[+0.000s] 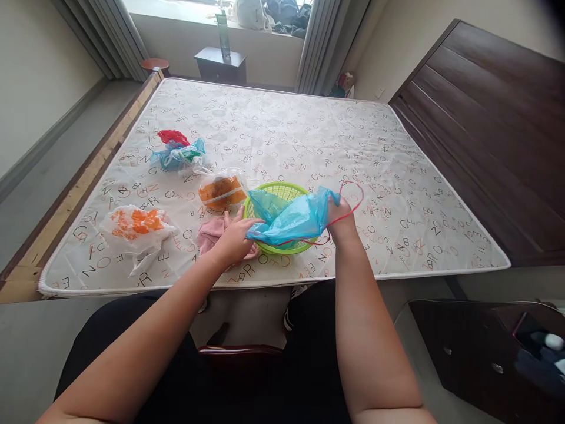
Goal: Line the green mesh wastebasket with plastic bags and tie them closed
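A blue plastic bag (295, 219) with a red drawstring (362, 197) is stretched between my hands, over a green plastic basket (282, 187). My left hand (233, 237) pinches the bag's left end, its other fingers spread above a folded pink cloth (209, 232). At the opposite end, my right hand (341, 219) is closed round the bag, and the drawstring loops out past it. The bag covers much of the basket's inside. Just behind my left hand lies a clear bag with something orange-brown (223, 189) in it.
The lettered mattress (353, 147) carries a white bag with orange print (139, 227) at the left and a heap of red, blue and clear plastic bags (179, 152) farther back. A dark headboard (494, 118) rises at the right. Beyond the far edge stands a small nightstand (220, 62) with a bottle (223, 35).
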{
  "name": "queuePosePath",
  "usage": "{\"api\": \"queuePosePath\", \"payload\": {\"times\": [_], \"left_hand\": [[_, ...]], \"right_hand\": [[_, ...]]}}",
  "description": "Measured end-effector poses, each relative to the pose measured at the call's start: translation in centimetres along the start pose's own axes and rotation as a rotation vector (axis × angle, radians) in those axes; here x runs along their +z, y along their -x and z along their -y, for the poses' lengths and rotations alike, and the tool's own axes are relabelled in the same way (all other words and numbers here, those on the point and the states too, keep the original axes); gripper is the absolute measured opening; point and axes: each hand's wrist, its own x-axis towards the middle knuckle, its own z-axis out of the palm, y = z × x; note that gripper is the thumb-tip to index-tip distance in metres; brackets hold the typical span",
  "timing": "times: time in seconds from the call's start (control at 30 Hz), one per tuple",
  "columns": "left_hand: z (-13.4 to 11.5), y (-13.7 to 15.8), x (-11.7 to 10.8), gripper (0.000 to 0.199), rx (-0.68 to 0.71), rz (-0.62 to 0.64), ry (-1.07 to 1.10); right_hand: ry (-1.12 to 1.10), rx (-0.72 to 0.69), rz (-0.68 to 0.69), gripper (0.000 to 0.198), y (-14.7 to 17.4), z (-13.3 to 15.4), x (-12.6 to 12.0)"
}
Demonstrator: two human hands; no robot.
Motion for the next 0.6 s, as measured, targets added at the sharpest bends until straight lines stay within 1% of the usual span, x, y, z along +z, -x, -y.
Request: {"api": "queuePosePath", "payload": {"times": [0.03, 0.07, 0.1, 0.17, 0.2, 0.23, 0.27, 0.3, 0.33, 0.4, 0.47, 0.5, 0.53, 0.6], "left_hand": [[0.0, -0.1, -0.1, 0.049, -0.034, -0.084, 0.099], [-0.1, -0.2, -0.4, 0.046, -0.080, -0.203, 0.215], [-0.1, -0.4, -0.8, 0.041, -0.136, -0.342, 0.343], [0.1, -1.0, -1.8, 0.028, -0.278, -0.599, 0.614], [0.4, -1.3, -2.3, 0.022, -0.355, -0.687, 0.744], [0.8, -1.6, -2.9, 0.019, -0.431, -0.734, 0.858], [1.3, -1.9, -3.4, 0.018, -0.502, -0.745, 0.949], [1.7, -2.0, -3.8, 0.021, -0.565, -0.721, 1.014], [2.1, -2.1, -4.2, 0.024, -0.616, -0.672, 1.049], [2.7, -1.9, -4.8, 0.028, -0.678, -0.580, 1.043], [2.8, -1.7, -5.2, 0.027, -0.703, -0.555, 1.000], [2.8, -1.5, -5.4, 0.026, -0.709, -0.563, 0.985], [2.6, -1.5, -5.5, 0.026, -0.711, -0.578, 0.984], [2.3, -1.4, -5.6, 0.026, -0.693, -0.591, 1.052]], "right_hand": [[0.017, 0.023, -0.015, 0.024, 0.2, 0.0, 0.1], [0.008, 0.051, -0.028, 0.023, 0.3, 0.0, 0.1], [-0.031, 0.081, -0.037, 0.021, 0.3, 0.1, 0.2], [-0.181, 0.140, -0.046, 0.020, 0.3, 0.4, 0.2], [-0.258, 0.166, -0.060, 0.022, 0.2, 0.5, 0.1], [-0.320, 0.188, -0.074, 0.025, 0.0, 0.6, 0.0], [-0.362, 0.205, -0.076, 0.028, -0.1, 0.7, -0.2], [-0.377, 0.213, -0.076, 0.031, -0.2, 0.6, -0.4], [-0.364, 0.215, -0.077, 0.033, -0.3, 0.4, -0.6], [-0.271, 0.209, -0.104, 0.035, -0.5, 0.0, -1.0], [-0.180, 0.224, -0.144, 0.034, -0.5, -0.4, -1.4], [-0.178, 0.244, -0.145, 0.032, -0.5, -0.5, -1.6], [-0.219, 0.269, -0.122, 0.029, -0.4, -0.6, -1.8], [-0.397, 0.300, -0.007, 0.024, -0.3, -0.5, -2.2]]}}
